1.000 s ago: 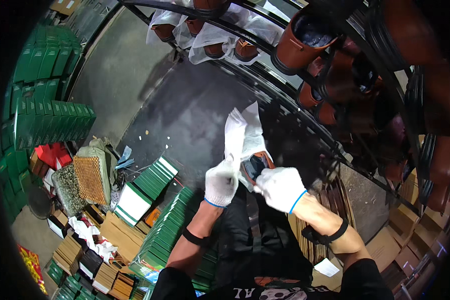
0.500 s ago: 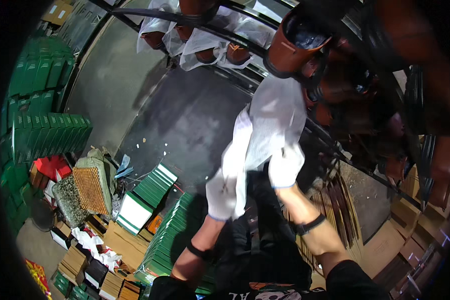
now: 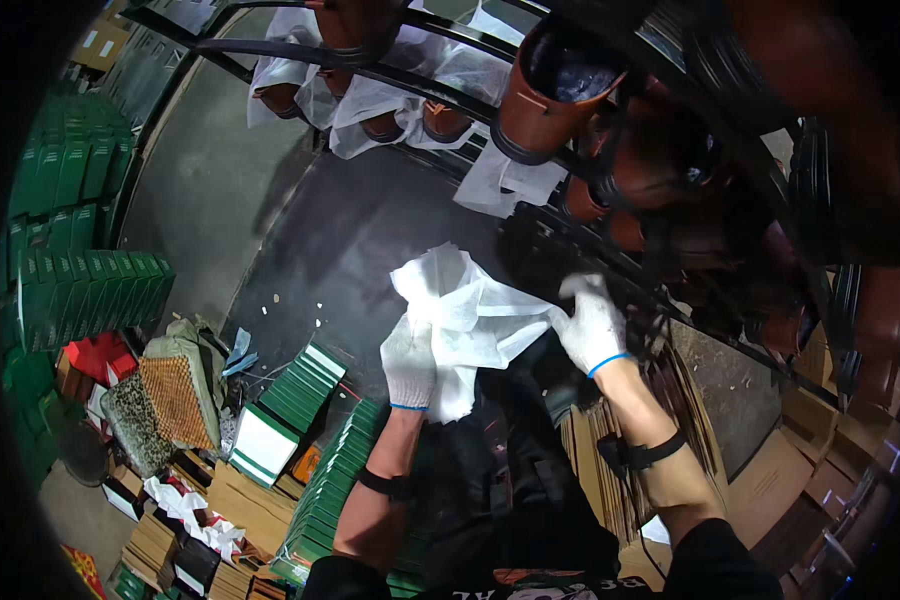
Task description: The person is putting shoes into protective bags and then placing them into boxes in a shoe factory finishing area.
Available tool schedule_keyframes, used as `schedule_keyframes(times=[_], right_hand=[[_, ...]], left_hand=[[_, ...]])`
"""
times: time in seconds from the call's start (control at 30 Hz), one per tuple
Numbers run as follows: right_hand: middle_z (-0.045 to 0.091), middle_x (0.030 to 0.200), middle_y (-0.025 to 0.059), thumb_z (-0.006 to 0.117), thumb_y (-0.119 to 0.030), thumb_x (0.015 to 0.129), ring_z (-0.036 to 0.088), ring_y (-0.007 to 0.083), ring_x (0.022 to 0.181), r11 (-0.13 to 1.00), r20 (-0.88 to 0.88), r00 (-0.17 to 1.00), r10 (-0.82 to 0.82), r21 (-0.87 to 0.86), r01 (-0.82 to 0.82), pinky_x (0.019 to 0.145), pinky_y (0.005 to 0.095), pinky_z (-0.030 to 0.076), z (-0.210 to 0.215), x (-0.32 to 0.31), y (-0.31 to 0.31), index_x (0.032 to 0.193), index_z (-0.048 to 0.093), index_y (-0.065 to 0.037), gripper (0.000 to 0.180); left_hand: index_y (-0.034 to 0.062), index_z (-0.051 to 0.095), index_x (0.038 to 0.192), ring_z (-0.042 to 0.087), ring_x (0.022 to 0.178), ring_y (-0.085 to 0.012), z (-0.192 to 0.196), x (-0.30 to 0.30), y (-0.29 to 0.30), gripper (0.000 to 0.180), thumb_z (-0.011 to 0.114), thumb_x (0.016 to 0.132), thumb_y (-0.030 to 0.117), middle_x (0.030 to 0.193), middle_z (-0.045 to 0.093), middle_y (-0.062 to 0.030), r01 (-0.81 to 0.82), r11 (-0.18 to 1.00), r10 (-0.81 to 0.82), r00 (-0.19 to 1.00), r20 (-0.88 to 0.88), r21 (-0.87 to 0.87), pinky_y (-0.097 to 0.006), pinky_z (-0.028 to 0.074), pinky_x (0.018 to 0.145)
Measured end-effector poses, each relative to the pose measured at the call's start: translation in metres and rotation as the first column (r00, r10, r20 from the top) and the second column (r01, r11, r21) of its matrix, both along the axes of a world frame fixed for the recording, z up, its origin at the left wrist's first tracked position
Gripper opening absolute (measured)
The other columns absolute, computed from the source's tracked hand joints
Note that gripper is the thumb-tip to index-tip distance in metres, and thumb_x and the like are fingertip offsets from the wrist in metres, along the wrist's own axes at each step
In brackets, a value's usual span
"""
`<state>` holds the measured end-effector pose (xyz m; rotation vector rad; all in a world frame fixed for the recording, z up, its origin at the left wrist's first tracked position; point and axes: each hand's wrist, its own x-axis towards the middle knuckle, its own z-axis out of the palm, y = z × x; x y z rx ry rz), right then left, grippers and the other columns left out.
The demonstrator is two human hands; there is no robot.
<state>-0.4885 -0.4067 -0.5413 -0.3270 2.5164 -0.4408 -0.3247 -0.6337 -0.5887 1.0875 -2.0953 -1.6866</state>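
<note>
A thin white fabric bag (image 3: 470, 318), crumpled and translucent, hangs in front of my body. My left hand (image 3: 408, 362), in a white knitted glove, is closed round its gathered left part. One corner stretches to a point at the thumb of my gloved right hand (image 3: 594, 325). The right fingers curl above that corner, and the exact grip there is partly hidden. Beyond the hands, a brown bucket-like container (image 3: 540, 108) with a dark inside stands on the black rack (image 3: 440, 78). Another white sheet of fabric (image 3: 508, 182) hangs just under it.
Several brown containers under white covers (image 3: 380, 122) line the rack. More brown containers (image 3: 660, 165) crowd the right. Green boxes (image 3: 90, 290) are stacked at left, with others (image 3: 325, 490) near my left arm. Flattened cardboard (image 3: 660, 440) stands at lower right. A beaded cushion (image 3: 178, 400) lies left.
The bag has come down and bunched up, away from the brown container. My right hand has moved slightly right, and my left has shifted left and up. The view has shifted a little.
</note>
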Motion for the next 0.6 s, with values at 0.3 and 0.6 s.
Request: schedule_keyframes(times=[0.3,0.6], right_hand=[[0.075,0.125,0.0275,0.070,-0.036,0.105,0.069,0.0499,0.117,0.998,-0.241,0.969,-0.060,-0.038,0.053,0.097,0.0550,0.056,-0.002,-0.060,0.013,0.122,0.074,-0.001,0.040],[0.068,0.088,-0.0007,0.065,-0.027,0.112,0.059,0.0061,0.075,0.304,0.751,0.458,-0.475,-0.348,0.887,0.060,0.0247,0.044,0.145,0.084,0.053,0.115,0.072,0.001,0.030]], left_hand=[[-0.0059,0.075,0.118,0.080,0.092,-0.0357,-0.043,0.005,0.031,0.021,0.064,0.108,0.010,0.102,0.079,-0.0219,0.209,0.830,-0.251,0.968,-0.012,-0.518,-0.040,0.061,0.080],[-0.0031,0.075,0.124,0.081,0.092,-0.0323,-0.031,0.012,0.050,0.024,0.070,0.102,0.007,0.107,0.082,-0.0176,0.382,0.824,-0.385,0.919,0.080,-0.418,-0.038,0.063,0.083]])
